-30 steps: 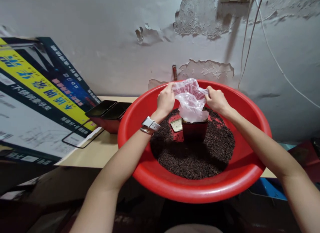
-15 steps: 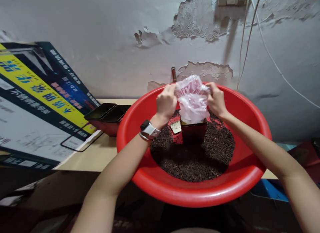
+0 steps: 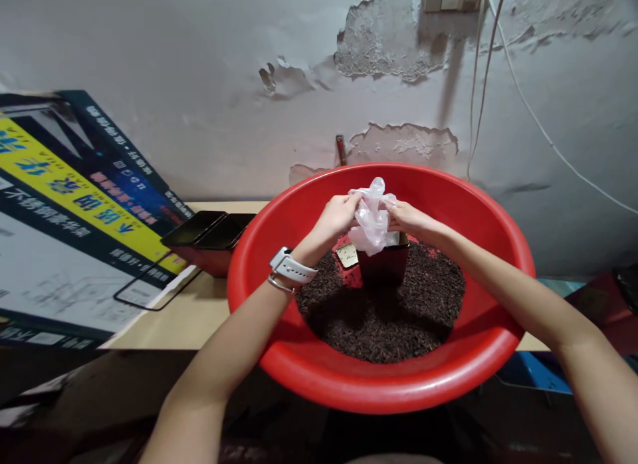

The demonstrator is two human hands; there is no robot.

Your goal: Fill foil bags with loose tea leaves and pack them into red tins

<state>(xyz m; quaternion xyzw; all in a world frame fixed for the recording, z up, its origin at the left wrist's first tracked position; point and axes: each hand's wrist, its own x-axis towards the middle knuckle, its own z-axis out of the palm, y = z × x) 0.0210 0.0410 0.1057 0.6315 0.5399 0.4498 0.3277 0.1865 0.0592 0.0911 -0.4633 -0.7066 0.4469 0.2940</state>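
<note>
Frame centre: left hand (image 3: 337, 217) and right hand (image 3: 409, 219) both pinched on plastic bag (image 3: 371, 216) — bunched above dark red tin (image 3: 383, 264), standing in loose tea (image 3: 383, 311) inside red basin (image 3: 279, 231).

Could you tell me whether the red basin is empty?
No, the red basin holds a bed of dark loose leaves with a small dark red tin standing in it.

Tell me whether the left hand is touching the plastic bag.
Touching. The head view shows the left hand pinching the plastic bag against the right hand, with no gap.
</note>
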